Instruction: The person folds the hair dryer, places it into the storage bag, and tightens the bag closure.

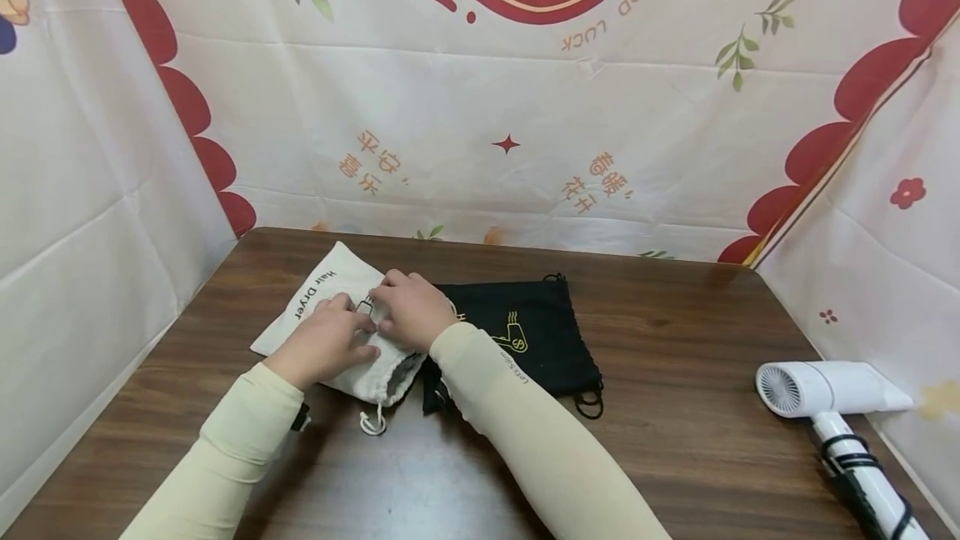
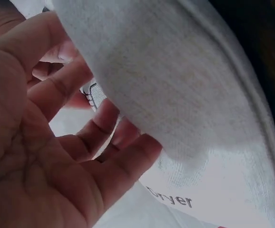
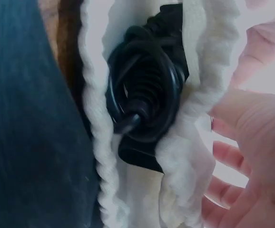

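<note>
A white drawstring bag (image 1: 356, 365), lettered "Hair Dryer", lies on the left of the table, its mouth toward the near right. From its left side my left hand (image 1: 326, 342) grips the bag with bent fingers, and the fingertips (image 2: 149, 145) press into the cloth. My right hand (image 1: 415, 308) holds the bag's upper side, close to the gathered mouth. Inside that mouth, the right wrist view shows a coiled black cord (image 3: 144, 90); whatever lies deeper is hidden. A white cord with a loop (image 1: 372, 422) hangs from the opening.
A black drawstring bag (image 1: 543, 357) with a yellow hair dryer print lies flat beside the white one, partly under my right forearm. At the table's right edge lies a white hair dryer (image 1: 825, 390), black cord wrapped around its handle. Printed cloth (image 1: 480, 107) hangs around the table (image 1: 660, 332).
</note>
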`<state>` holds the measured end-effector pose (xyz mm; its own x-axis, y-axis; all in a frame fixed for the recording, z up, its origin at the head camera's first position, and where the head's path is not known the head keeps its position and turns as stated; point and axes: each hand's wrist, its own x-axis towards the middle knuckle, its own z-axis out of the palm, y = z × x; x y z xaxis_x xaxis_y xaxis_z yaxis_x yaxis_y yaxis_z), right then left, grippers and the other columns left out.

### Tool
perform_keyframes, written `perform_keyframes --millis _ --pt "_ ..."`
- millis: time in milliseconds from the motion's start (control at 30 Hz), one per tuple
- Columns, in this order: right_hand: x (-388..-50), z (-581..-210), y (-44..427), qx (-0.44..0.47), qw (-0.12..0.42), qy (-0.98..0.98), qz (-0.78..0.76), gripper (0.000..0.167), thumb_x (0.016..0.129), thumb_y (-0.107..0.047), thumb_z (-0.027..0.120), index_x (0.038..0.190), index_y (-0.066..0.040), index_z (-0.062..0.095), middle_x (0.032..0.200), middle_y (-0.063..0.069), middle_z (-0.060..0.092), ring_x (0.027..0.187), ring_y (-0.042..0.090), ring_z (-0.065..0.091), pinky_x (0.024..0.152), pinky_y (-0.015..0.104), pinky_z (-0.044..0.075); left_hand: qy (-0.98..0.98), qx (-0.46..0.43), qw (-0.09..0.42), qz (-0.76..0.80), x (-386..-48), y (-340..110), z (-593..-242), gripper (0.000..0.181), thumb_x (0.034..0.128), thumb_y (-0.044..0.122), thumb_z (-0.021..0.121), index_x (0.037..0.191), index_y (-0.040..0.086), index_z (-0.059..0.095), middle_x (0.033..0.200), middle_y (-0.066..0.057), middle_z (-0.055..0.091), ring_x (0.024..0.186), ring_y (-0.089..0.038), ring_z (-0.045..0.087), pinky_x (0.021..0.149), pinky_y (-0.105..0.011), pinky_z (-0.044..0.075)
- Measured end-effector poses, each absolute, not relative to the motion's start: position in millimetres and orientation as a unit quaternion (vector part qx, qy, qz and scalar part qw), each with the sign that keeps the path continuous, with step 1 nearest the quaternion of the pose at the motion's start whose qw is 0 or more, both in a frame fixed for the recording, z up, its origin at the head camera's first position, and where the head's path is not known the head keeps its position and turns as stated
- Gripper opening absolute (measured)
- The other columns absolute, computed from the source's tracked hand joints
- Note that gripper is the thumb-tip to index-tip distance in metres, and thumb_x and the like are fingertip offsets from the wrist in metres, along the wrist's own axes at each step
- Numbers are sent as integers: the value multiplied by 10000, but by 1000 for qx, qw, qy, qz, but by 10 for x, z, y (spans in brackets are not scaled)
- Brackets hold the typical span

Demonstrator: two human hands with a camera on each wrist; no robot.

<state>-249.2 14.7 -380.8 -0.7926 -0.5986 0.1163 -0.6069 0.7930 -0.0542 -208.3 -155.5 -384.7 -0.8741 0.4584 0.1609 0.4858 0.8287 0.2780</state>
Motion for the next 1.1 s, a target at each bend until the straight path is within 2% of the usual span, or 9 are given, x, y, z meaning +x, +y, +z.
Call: perform_keyframes --millis 100,400,633,933,1100 --pt "-2471 -3810 126 309 53 -948 57 383 948 -287 660 1325 -223 639 1235 -16 562 1047 189 531 918 286 449 -958 -236 27 -162 -2091 -1560 -3846 267 796 258 802 987 77 756 912 -93 519 792 -275 487 717 -423 438" --pt "-2444 -3818 108 280 59 -953 98 295 986 -156 593 1263 -208 679 1194 -2 566 938 196 501 813 283 476 -954 -235 -2 -185 -2124 -1594 -3828 263 736 193 781 957 88 684 950 -102 524 824 -308 489 746 -435 428" --pt "-2443 -3830 110 271 55 -954 117 258 990 -137 585 1219 -204 684 1136 -3 553 873 180 466 769 269 454 -951 -229 -24 -209 -2164 -1648 -3851 269 703 143 758 948 102 655 962 -89 503 864 -314 460 754 -427 417" --pt "-2481 -3850 95 253 59 -957 130 200 978 -141 600 1153 -190 686 1103 9 556 914 202 547 759 298 490 -948 -235 -34 -210 -2260 -1690 -3876 279 680 115 768 917 116 620 961 -80 482 908 -323 435 778 -425 394" --pt "-2494 -3845 94 249 56 -958 135 168 969 -146 614 1118 -183 682 1045 -1 546 871 189 562 731 291 489 -946 -245 -53 -208 -2324 -1725 -3880 286 694 129 780 930 124 618 987 -74 491 913 -301 426 790 -417 398"
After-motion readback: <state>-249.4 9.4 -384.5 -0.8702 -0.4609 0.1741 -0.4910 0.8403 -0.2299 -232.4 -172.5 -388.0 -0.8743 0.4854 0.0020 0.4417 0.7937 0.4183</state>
